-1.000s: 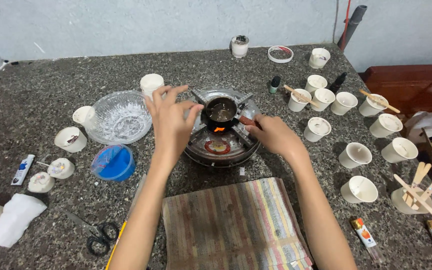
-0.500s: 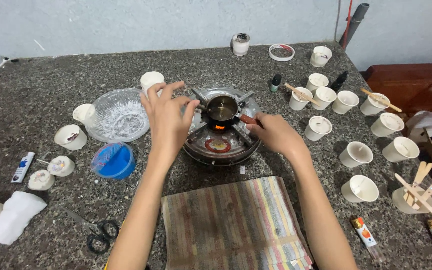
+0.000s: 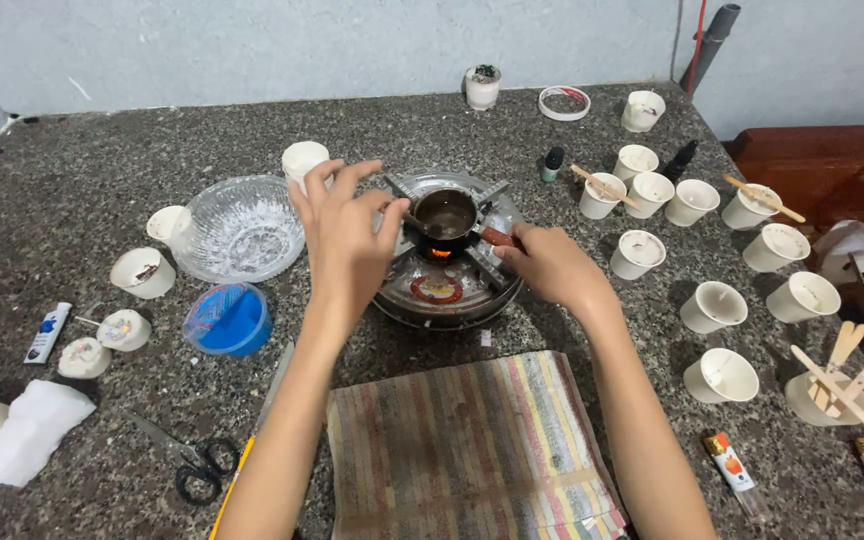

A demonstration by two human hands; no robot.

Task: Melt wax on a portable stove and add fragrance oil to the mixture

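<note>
A small pot (image 3: 444,214) sits on a round stove (image 3: 447,275) over a flame, mid-counter. The right hand (image 3: 550,265) pinches its reddish handle (image 3: 497,238). The left hand (image 3: 344,240), fingers spread, seems to touch the pot's other side. A glass bowl (image 3: 240,228) lies left, paper cups (image 3: 712,305) right.

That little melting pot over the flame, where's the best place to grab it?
By its reddish handle, from the right. The small dark pot sits over a lit flame on the round burner, and the handle sticks out sideways, away from the heat; the right hand is already there.
</note>
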